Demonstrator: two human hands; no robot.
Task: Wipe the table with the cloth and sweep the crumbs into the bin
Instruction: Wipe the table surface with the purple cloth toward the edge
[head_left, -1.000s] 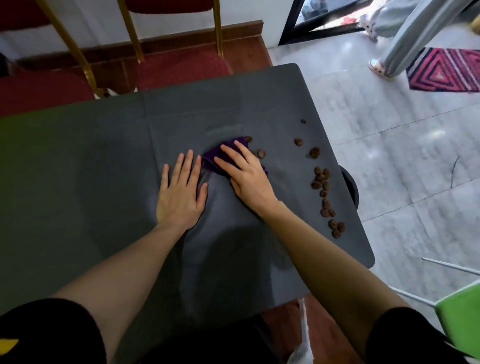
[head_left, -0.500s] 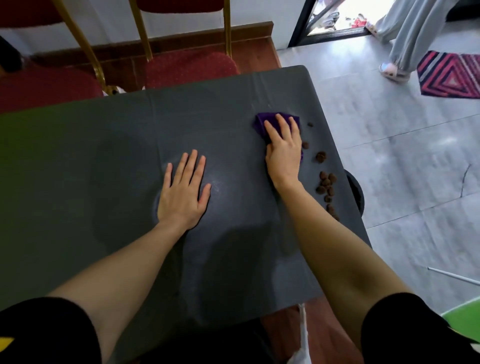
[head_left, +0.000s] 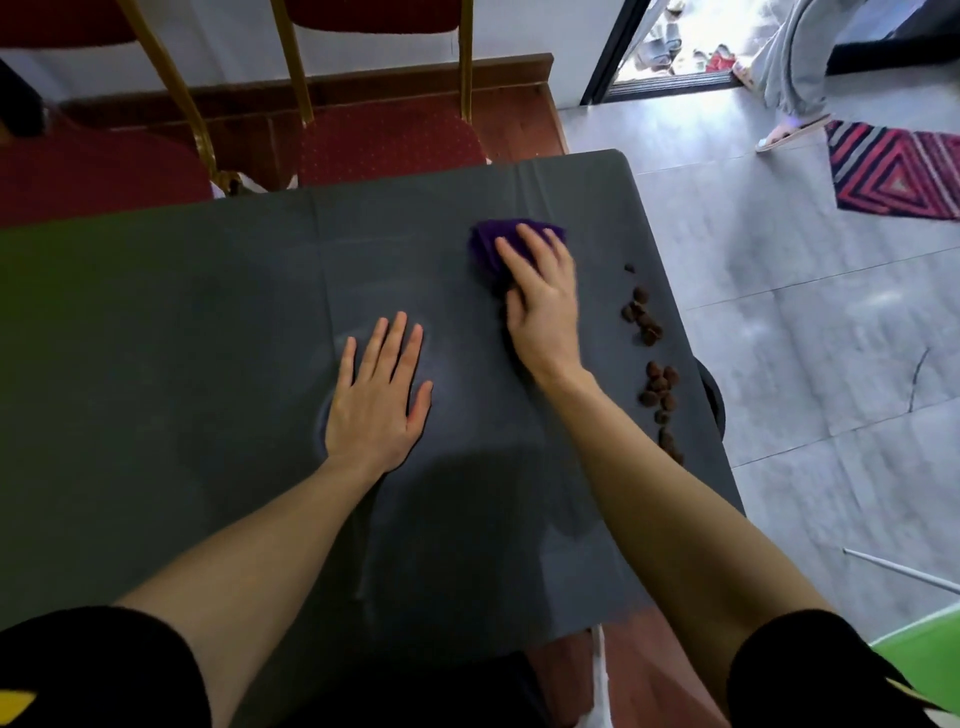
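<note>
Purple cloth | far from crumbs, under my flat-fingered right hand | left hand flat, open on desk | mid-wipe | next: push crumbs off edge toward bin

My single head-worn wide-angle view looks steeply down and forward, close over the dark grey cloth-covered table; both forearms enter from the lower edge, pale tiled floor at right.

Swept right from beside the left hand, right hand and purple cloth now pulling back left, clear of the crumbs.
</note>
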